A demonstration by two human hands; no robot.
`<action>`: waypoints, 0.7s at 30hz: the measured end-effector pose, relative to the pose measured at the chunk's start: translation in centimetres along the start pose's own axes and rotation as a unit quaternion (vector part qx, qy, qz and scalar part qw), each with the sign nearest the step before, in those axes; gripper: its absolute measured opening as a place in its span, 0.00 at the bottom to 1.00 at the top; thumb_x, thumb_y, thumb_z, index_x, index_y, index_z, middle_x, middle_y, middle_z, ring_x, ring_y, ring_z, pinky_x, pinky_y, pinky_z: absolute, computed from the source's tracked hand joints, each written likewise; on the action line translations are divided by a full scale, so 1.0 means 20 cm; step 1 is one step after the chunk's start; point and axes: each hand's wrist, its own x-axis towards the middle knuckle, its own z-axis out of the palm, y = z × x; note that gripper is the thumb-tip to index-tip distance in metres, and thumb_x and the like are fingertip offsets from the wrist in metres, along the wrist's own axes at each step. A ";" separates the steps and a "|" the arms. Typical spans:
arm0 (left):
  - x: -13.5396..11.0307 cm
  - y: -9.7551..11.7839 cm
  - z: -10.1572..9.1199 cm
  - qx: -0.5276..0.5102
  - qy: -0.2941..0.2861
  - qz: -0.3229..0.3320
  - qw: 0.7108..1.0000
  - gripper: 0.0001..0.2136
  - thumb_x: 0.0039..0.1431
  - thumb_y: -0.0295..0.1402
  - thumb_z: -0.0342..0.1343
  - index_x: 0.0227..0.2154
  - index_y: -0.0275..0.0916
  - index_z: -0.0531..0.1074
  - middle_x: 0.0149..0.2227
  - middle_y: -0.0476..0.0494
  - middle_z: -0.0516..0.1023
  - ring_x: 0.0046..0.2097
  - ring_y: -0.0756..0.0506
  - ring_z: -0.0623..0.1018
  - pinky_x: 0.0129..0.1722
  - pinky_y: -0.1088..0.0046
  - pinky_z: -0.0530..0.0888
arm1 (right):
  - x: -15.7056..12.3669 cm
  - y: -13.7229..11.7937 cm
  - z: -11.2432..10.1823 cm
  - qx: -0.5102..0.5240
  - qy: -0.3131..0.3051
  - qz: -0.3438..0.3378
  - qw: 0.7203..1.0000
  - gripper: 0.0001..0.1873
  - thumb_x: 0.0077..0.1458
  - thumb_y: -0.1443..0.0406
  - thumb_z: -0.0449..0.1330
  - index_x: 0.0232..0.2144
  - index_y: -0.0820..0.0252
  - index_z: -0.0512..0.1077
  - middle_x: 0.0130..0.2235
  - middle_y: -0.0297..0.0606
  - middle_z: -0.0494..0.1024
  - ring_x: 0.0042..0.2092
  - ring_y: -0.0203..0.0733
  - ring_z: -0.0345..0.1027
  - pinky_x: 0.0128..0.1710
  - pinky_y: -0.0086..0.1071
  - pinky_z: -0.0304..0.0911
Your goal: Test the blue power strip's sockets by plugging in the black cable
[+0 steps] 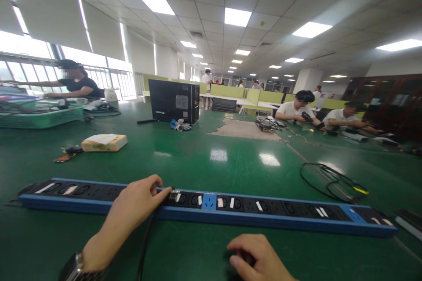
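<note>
A long power strip (184, 216) with a blue frame and black sockets lies across the table in front of me. My left hand (140, 197) reaches over its middle, thumb and fingers closed at the sockets beside a small clear-covered part (174, 194). A black power cord (145, 241) runs from under this hand down past the near edge of the strip; the hand covers its upper end. On the near side of the strip, my right hand (259, 257) is apart from it, fingers loosely bent, thumb and forefinger separated, nothing visible between them.
A black computer case (173, 101) stands farther back, with gloves (180, 125) by it. At left are a tissue pack (103, 142) and a green basket (49, 118). A coiled black cable (325, 180) lies at right. Other people sit around the table.
</note>
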 end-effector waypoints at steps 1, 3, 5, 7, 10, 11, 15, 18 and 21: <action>0.00 -0.01 -0.01 0.002 -0.019 0.000 1.000 0.19 0.55 0.53 0.46 0.32 0.42 0.69 0.30 0.46 0.76 0.34 0.41 0.76 0.30 0.70 0.64 | 0.00 0.00 0.00 -0.001 0.000 -0.001 1.000 0.14 0.51 0.60 0.57 0.38 0.56 0.78 0.31 0.37 0.80 0.32 0.39 0.72 0.36 0.29 0.64; -0.01 -0.01 0.00 0.012 -0.047 -0.001 0.999 0.20 0.54 0.55 0.45 0.30 0.43 0.69 0.29 0.45 0.76 0.34 0.40 0.76 0.29 0.70 0.63 | 0.00 -0.01 0.00 -0.004 -0.001 -0.006 1.000 0.13 0.51 0.61 0.57 0.37 0.57 0.78 0.31 0.37 0.80 0.32 0.40 0.72 0.36 0.29 0.65; -0.02 0.01 0.01 0.034 -0.062 -0.008 0.997 0.20 0.55 0.54 0.45 0.28 0.43 0.68 0.30 0.44 0.76 0.34 0.39 0.76 0.28 0.70 0.63 | 0.00 -0.01 0.00 -0.006 -0.001 -0.009 1.000 0.13 0.51 0.61 0.57 0.36 0.58 0.78 0.31 0.37 0.80 0.33 0.40 0.73 0.37 0.29 0.64; -0.03 0.02 0.02 0.052 -0.065 -0.011 0.997 0.17 0.56 0.52 0.45 0.29 0.43 0.68 0.31 0.43 0.77 0.35 0.38 0.77 0.28 0.69 0.63 | 0.00 -0.02 -0.01 -0.009 -0.007 -0.013 1.000 0.12 0.52 0.61 0.57 0.35 0.57 0.78 0.32 0.37 0.81 0.34 0.40 0.73 0.37 0.28 0.64; -0.05 0.03 0.04 0.059 -0.055 -0.011 0.997 0.16 0.56 0.50 0.46 0.36 0.44 0.68 0.34 0.40 0.77 0.37 0.37 0.77 0.30 0.68 0.65 | 0.00 -0.02 -0.01 -0.017 -0.027 -0.027 0.999 0.11 0.54 0.61 0.56 0.33 0.57 0.78 0.34 0.38 0.81 0.36 0.41 0.74 0.37 0.28 0.64; -0.05 0.03 0.05 0.060 -0.053 -0.016 0.997 0.17 0.56 0.50 0.46 0.38 0.44 0.67 0.35 0.40 0.78 0.37 0.36 0.78 0.30 0.67 0.66 | 0.00 -0.02 -0.01 -0.017 -0.035 -0.037 0.999 0.11 0.54 0.61 0.56 0.33 0.58 0.77 0.34 0.37 0.81 0.36 0.41 0.74 0.37 0.28 0.63; -0.05 0.00 0.04 0.064 -0.045 -0.036 0.996 0.18 0.57 0.48 0.45 0.43 0.42 0.66 0.37 0.36 0.78 0.39 0.34 0.78 0.32 0.64 0.68 | -0.01 -0.02 0.00 -0.018 -0.054 -0.077 0.995 0.12 0.57 0.58 0.55 0.32 0.56 0.77 0.31 0.34 0.81 0.33 0.37 0.74 0.38 0.28 0.63; -0.05 -0.07 0.05 0.033 -0.039 -0.033 0.998 0.15 0.55 0.46 0.47 0.36 0.41 0.69 0.36 0.38 0.77 0.39 0.36 0.77 0.33 0.66 0.68 | -0.01 -0.01 0.03 -0.015 -0.059 -0.101 0.993 0.16 0.60 0.55 0.53 0.32 0.56 0.77 0.30 0.33 0.81 0.33 0.35 0.74 0.38 0.26 0.63; -0.07 -0.18 0.06 -0.106 -0.011 -0.017 0.994 0.14 0.52 0.46 0.50 0.32 0.40 0.67 0.29 0.45 0.76 0.33 0.41 0.76 0.32 0.69 0.68 | 0.00 0.01 0.11 0.021 -0.048 -0.179 0.982 0.27 0.63 0.48 0.45 0.28 0.57 0.76 0.26 0.35 0.80 0.28 0.33 0.73 0.31 0.23 0.63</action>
